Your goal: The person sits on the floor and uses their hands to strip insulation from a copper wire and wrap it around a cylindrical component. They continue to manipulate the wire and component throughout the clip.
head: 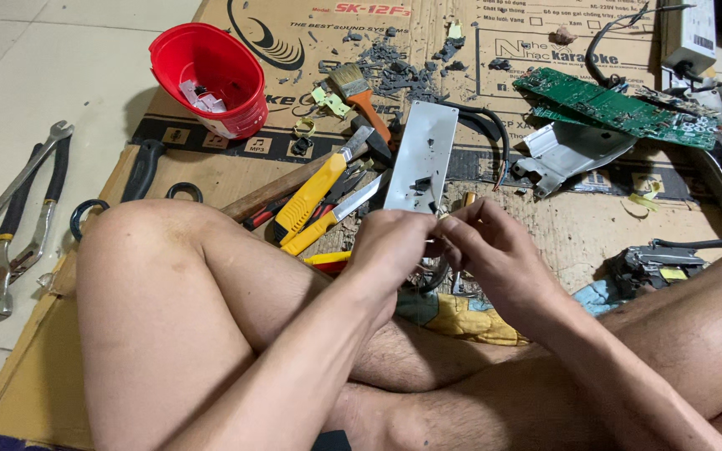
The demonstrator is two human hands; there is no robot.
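Roughly, per item:
left hand (390, 246): fingers curled, pinching a small part (438, 219), too tiny to identify; held over the lap, close to the eyes for fine work
right hand (495, 246): fingertips closed on the same part from the other side, steadying it
metal plate (422, 154): flat just beyond the hands, within reach
knives (315, 196): yellow cutters, hammer (273, 194) beside them, left of plate, handles toward the person
brush (359, 93): near dark debris, likely for sweeping it
bucket (208, 77): red, tilted, scraps inside
circuit board (616, 107): green, set aside upper right
cardboard (211, 167): flattened brown box as work mat, red and black print
pliers (14, 225): with a wrench on tile, well apart
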